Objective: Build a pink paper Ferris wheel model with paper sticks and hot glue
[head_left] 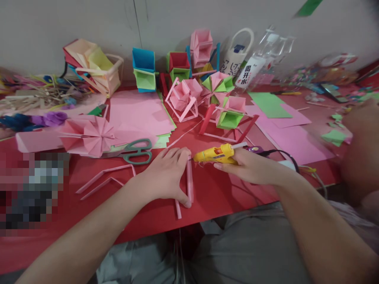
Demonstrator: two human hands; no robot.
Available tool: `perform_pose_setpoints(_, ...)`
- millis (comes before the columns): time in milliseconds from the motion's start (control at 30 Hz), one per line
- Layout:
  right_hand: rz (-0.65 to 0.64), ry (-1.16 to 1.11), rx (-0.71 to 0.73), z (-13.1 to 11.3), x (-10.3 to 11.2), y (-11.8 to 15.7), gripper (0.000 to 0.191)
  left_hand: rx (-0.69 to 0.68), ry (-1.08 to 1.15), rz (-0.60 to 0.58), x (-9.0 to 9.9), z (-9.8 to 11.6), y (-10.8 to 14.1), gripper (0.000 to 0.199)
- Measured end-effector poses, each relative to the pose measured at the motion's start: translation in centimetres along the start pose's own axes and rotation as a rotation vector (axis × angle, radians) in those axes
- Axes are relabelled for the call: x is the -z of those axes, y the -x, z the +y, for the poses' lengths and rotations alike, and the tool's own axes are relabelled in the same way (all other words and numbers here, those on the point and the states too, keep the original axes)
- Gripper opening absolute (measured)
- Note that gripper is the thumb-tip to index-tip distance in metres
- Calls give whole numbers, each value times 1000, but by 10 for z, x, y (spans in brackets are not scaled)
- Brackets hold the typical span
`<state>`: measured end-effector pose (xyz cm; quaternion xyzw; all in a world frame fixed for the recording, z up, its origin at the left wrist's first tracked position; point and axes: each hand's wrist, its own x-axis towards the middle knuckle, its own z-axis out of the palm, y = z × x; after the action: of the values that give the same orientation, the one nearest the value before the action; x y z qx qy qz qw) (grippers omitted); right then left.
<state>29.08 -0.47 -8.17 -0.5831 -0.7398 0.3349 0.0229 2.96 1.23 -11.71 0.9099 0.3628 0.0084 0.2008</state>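
My right hand (251, 165) is wrapped round a yellow hot glue gun (216, 153), with a glue stick poking out of its back end. Its nozzle points left, at the upper end of a folded pink paper strip (190, 181). That strip is held on the red table by my left hand (166, 173), fingers at the top end and thumb at the bottom. Another pink strip end (178, 209) sticks out beneath the thumb. Left of this hand lie bent pink paper strips (103, 173) and green-handled scissors (137, 152), whose blades are partly covered by folded pink paper.
Folded paper wheels (185, 96) and a red-legged paper model (227, 118) stand behind my hands. Pink sheets (133, 110) lie left, more pink paper (293, 142) right. A bottle (251, 71) leans near the wall. Another person's arm (361, 150) is at the right edge.
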Motion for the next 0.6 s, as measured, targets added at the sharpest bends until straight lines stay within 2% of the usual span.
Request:
perform_pose_setpoints(300, 44, 40, -57, -3, -1, -1, 41, 3, 12, 2, 0, 0, 0, 126)
perform_pose_setpoints(600, 136, 14, 31, -2, -3, -4, 32, 4, 17, -9, 1, 1, 0, 126)
